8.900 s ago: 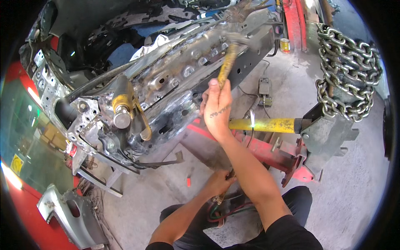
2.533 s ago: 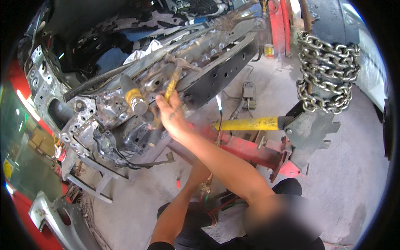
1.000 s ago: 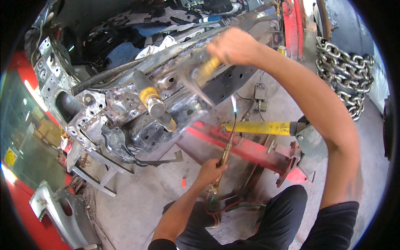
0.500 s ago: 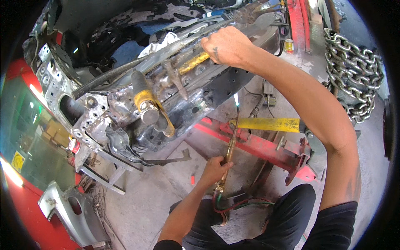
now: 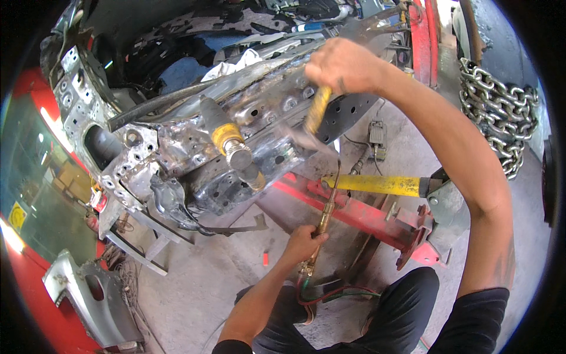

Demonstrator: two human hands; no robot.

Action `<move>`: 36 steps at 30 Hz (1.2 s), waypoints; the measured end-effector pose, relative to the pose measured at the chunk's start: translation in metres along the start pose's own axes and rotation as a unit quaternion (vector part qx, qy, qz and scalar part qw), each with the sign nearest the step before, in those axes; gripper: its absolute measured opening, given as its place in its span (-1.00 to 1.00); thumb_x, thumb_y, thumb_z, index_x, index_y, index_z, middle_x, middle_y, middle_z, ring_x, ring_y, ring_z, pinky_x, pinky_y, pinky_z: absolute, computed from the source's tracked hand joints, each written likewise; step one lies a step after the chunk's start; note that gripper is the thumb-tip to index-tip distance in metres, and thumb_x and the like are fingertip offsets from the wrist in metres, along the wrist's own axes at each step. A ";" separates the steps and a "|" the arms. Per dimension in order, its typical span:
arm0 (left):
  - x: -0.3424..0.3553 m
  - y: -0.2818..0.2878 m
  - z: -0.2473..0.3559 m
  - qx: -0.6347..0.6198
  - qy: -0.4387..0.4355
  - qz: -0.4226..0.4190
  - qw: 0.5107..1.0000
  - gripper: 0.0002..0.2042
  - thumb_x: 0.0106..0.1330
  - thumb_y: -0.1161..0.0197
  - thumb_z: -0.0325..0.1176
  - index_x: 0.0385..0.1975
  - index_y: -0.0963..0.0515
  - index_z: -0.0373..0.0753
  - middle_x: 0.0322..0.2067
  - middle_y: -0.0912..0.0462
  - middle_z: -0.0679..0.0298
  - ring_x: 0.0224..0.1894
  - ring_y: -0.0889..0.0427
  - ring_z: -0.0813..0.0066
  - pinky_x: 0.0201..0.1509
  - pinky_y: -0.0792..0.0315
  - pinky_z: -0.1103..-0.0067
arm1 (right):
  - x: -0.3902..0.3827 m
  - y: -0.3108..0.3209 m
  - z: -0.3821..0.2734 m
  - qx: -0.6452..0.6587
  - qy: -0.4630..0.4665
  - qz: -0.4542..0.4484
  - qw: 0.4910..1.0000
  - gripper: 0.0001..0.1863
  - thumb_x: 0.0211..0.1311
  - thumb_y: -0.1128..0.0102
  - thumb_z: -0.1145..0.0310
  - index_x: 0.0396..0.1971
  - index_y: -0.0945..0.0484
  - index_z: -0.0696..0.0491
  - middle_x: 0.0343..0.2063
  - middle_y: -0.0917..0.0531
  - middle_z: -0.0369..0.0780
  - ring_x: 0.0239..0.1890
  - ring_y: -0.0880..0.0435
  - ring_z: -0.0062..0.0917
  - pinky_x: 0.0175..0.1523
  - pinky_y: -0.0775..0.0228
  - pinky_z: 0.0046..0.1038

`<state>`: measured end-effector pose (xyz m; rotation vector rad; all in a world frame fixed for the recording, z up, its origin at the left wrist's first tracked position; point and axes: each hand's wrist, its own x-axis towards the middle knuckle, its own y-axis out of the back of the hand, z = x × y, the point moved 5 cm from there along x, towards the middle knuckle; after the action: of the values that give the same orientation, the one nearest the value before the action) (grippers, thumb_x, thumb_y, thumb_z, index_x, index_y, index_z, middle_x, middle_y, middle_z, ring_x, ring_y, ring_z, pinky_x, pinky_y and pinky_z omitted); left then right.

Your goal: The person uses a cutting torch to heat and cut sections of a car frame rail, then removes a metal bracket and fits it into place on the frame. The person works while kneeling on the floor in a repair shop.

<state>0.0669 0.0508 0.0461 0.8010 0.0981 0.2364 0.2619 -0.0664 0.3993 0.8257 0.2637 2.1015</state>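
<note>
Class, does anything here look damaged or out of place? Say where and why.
The metal frame, upper centre, looks damaged: its bare surface is scuffed and discoloured. A small red object lies alone on the floor, lower centre.

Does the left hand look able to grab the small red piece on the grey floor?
Probably not now: the left hand holds a slender brass-coloured torch, though nothing visible blocks the red piece.

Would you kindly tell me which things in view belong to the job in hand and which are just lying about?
Apparently in use:
yellow-handled metal hammer, in the right hand
slim brass-coloured torch, in the left hand
bare grey metal car frame

Apparently lying about:
curved silver body panel
small red oblong
crumpled white cloth
</note>
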 end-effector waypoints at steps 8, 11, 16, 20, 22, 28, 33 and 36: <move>-0.006 0.007 0.015 -0.001 0.014 -0.003 1.000 -0.58 0.22 -0.36 -0.05 -0.36 -0.63 -0.41 -0.51 -0.65 0.00 -0.40 -0.66 0.18 -0.27 -0.45 0.29 | -0.010 -0.002 0.019 -0.063 -0.109 -0.079 0.989 -0.89 0.13 -0.14 0.37 -0.40 -0.52 0.09 -0.48 -0.67 -0.12 -0.42 -0.72 -0.23 -0.33 -0.54 -0.23; -0.003 0.000 0.010 -0.016 0.029 -0.013 0.999 -0.60 0.21 -0.36 -0.04 -0.34 -0.65 -0.36 -0.45 -0.67 -0.05 -0.31 -0.69 -0.01 -0.20 -0.47 0.21 | -0.007 -0.004 0.043 -0.084 -0.107 -0.107 0.985 -0.88 0.13 -0.13 0.37 -0.38 -0.52 0.10 -0.47 -0.67 -0.12 -0.42 -0.71 -0.23 -0.31 -0.54 -0.23; -0.007 0.010 0.026 -0.026 0.026 -0.024 0.999 -0.56 0.21 -0.36 -0.07 -0.32 -0.64 -0.45 -0.51 -0.64 -0.04 -0.40 -0.66 0.14 -0.26 -0.46 0.30 | -0.040 0.000 0.053 -0.111 -0.185 -0.162 0.963 -0.86 0.08 -0.16 0.36 -0.38 -0.52 0.10 -0.48 -0.64 -0.12 -0.40 -0.70 -0.22 -0.31 -0.53 -0.24; -0.008 0.011 0.014 -0.025 0.038 -0.023 0.999 -0.56 0.21 -0.35 -0.07 -0.31 -0.64 -0.45 -0.45 -0.66 -0.09 -0.34 -0.68 0.06 -0.22 -0.46 0.27 | -0.019 0.013 0.023 -0.068 0.052 -0.075 0.994 -0.83 0.06 -0.17 0.35 -0.38 -0.50 0.12 -0.55 -0.59 -0.12 -0.43 -0.68 -0.20 -0.31 -0.53 -0.16; -0.005 0.004 0.022 -0.020 0.032 -0.036 0.999 -0.56 0.21 -0.35 -0.07 -0.30 -0.64 -0.45 -0.42 -0.67 -0.10 -0.31 -0.69 0.02 -0.20 -0.47 0.26 | -0.016 0.010 0.049 -0.120 -0.070 -0.169 0.976 -0.85 0.09 -0.14 0.37 -0.40 -0.53 0.13 -0.52 -0.64 -0.09 -0.41 -0.71 -0.19 -0.31 -0.55 -0.20; -0.003 0.001 0.020 -0.024 0.052 -0.044 0.997 -0.55 0.21 -0.34 -0.05 -0.24 -0.64 -0.42 -0.36 -0.68 -0.11 -0.24 -0.69 -0.01 -0.12 -0.48 0.25 | -0.018 0.015 0.050 -0.112 -0.143 -0.158 0.971 -0.86 0.09 -0.18 0.37 -0.44 -0.60 0.14 -0.51 -0.71 -0.06 -0.38 -0.76 -0.19 -0.32 -0.58 -0.22; -0.003 0.001 0.028 0.015 0.043 -0.054 0.997 -0.57 0.21 -0.34 -0.06 -0.21 -0.65 -0.39 -0.35 -0.69 -0.09 -0.22 -0.70 0.03 -0.11 -0.48 0.27 | -0.010 0.011 0.059 -0.145 -0.047 -0.158 0.976 -0.84 0.11 -0.16 0.36 -0.41 -0.57 0.15 -0.49 -0.69 -0.07 -0.41 -0.74 -0.20 -0.32 -0.57 -0.24; 0.001 -0.005 0.021 -0.010 0.031 -0.053 0.998 -0.58 0.21 -0.35 -0.06 -0.22 -0.65 -0.38 -0.39 -0.70 -0.05 -0.26 -0.71 0.07 -0.13 -0.49 0.28 | -0.011 0.010 0.075 -0.160 -0.154 -0.167 0.961 -0.86 0.12 -0.14 0.37 -0.41 -0.55 0.14 -0.51 -0.67 -0.11 -0.42 -0.73 -0.20 -0.29 -0.57 -0.25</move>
<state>0.0724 0.0328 0.0568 0.7667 0.1958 0.1609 0.3083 -0.0886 0.4553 0.8319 -0.0998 1.6178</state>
